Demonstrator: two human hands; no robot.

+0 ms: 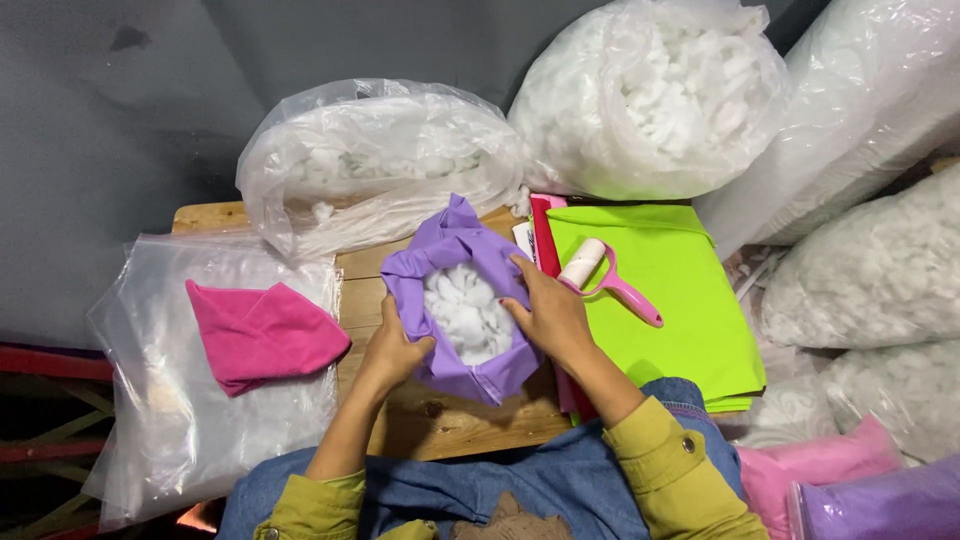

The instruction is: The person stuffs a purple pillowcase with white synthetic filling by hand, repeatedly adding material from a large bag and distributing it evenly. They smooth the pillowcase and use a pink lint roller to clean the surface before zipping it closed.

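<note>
matt purple cloth cover [455, 262], fluffy white stuffing [466, 312], glossy clear plastic bags [375, 160], bare wood table [450, 420]

Purple fabric cover [455, 290]: centre of frame, mouth open upward, edges rumpled, bottom resting on the wooden table. White stuffing [468, 312] fills its interior, visible through the opening.

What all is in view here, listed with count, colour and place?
cover: one, purple, table centre, white stuffing inside, both hands on it
cloth: one, pink, on flat clear bags at left
clear bags: a flat pile, left
stuffing bags: several, clear with white filling, back and right
green sheets: a stack, right of cover
lint roller: one, pink handle, on green sheets
table: one, wooden
left hand: grip on cover's left edge
right hand: grip on cover's right edge
</note>
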